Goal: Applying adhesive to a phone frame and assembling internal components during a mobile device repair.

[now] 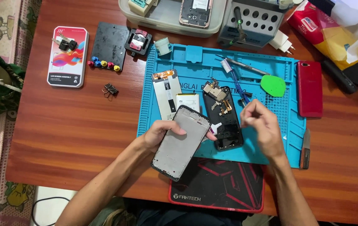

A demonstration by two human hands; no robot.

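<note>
Two hands worked: my left hand (162, 133) gripped the bare frame (182, 142), my right hand (261, 125) pinched something too small to tell, the gutted phone (222, 119) unassembled on the mat (279, 109).

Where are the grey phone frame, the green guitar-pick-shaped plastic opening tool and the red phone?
Grey phone frame (179, 144), head view: middle of its flat grey inner plate.
Green guitar-pick-shaped plastic opening tool (273, 85), head view: centre of its flat face.
Red phone (309, 88), head view: middle of its glossy back.
</note>
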